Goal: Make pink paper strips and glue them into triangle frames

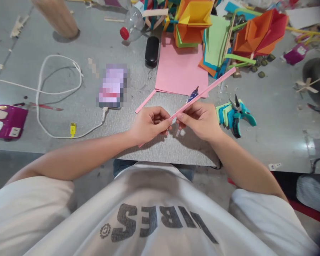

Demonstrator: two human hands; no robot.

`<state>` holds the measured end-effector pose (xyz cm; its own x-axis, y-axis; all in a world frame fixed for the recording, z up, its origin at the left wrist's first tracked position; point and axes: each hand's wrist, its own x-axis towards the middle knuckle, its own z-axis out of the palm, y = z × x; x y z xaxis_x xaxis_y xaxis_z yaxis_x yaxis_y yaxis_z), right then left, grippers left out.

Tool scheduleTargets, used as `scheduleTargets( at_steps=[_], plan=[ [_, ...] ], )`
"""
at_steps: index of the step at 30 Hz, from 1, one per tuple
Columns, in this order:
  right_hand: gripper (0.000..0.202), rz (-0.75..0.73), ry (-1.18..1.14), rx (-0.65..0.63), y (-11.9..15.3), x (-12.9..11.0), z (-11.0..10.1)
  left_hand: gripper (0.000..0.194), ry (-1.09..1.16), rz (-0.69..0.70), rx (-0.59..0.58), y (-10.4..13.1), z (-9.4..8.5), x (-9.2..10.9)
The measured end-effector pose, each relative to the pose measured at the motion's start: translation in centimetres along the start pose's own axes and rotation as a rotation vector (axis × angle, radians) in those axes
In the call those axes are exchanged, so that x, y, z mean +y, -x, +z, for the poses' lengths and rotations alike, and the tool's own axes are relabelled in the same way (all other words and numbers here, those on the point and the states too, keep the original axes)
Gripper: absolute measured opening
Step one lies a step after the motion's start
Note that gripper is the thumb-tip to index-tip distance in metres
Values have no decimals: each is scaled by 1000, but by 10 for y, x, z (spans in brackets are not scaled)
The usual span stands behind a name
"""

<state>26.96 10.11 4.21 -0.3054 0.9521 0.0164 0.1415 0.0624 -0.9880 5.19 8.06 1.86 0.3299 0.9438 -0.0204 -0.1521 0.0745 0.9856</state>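
Observation:
A long, narrow pink paper strip [213,85] slants up to the right between my hands. My left hand [152,124] pinches its lower part between thumb and fingers. Close beside it, my right hand [198,121] grips the strip with the thumb on top. A blue pen-like tool [193,94] with a dark tip shows behind the strip at my right hand; whether the fingers hold it I cannot tell. Another pink strip [145,102] lies on the table past my left hand. Pink paper sheets [181,71] lie beyond both hands.
Pliers [237,113] rest on folded blue and green paper to the right. A phone [112,87] with a white cable [38,106] lies left. A black case [152,51], a plastic bottle [133,21] and orange folded paper [261,33] stand farther back. The table edge [165,161] is near my body.

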Motion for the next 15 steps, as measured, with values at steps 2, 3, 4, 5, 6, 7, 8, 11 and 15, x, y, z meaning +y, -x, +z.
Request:
scheduleTargets(
  at_steps=[2, 3, 4, 5, 6, 7, 8, 11, 15],
  plan=[
    [39, -1, 14, -21, 1, -1, -1, 34, -16, 3, -8, 0, -1, 2],
    [37, -5, 14, -29, 2, -1, -1, 35, -25, 4, -13, -1, -1, 2],
    [35, -7, 12, -36, 2, -2, -1, 35, -33, 7, -19, -1, -1, 3],
    [33, -6, 9, -42, 3, -3, 0, 36, -40, 10, -28, -1, -1, 3],
    [31, -2, 7, -49, 3, -4, 0, 36, -46, 14, -36, -1, -1, 3],
    [30, 4, 6, -56, 4, -4, 1, 36, -51, 16, -42, -1, -1, 3],
    [30, 10, 7, -62, 4, -5, 2, 36, -56, 17, -47, 0, -1, 3],
    [28, 12, 13, -66, 4, -5, 5, 34, -68, 10, -49, 0, 0, 2],
    [20, 10, 20, -40, 4, -2, 9, 34, -79, -2, -47, 1, 1, 1]
  ],
)
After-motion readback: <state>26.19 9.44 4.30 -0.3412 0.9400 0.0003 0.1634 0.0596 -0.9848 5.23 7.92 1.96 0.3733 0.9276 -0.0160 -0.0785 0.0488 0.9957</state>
